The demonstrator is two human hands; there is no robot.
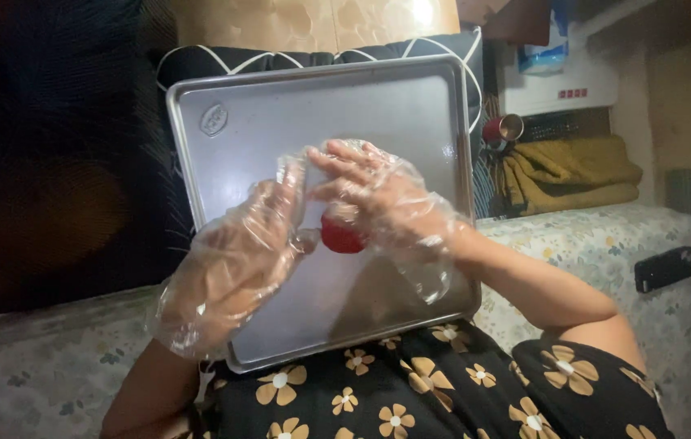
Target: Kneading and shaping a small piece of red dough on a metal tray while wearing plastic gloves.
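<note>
**Red lump cupped between two gloved hands above a metal tray**

I saw a small red lump (340,236), rounded and smooth, held just above the middle of a rectangular metal baking tray (410,106). What the lump was made of I could not tell. The right hand (382,203), in a loose clear plastic glove, arched over it from above, its fingers (337,162) curled down around the top and grasping it. The left hand (240,252), gloved the same way, stood edge-on just beside the lump with its palm turned toward it; its fingers (287,189) were stretched upward and released, meeting the right hand's fingertips rather than closing on anything. Whether the left palm actually touched the lump I could not make out.

The tray rested tilted on the person's lap, its near edge against a black garment with tan flowers (410,390). Behind its far edge sat a dark cushion with white lines (321,57). A floral-patterned bed (605,244) spread out beneath and to the right, with a black phone (665,268) lying on it. Farther back lay a folded olive blanket (573,175), and beside that a red metal cup (504,128).
</note>
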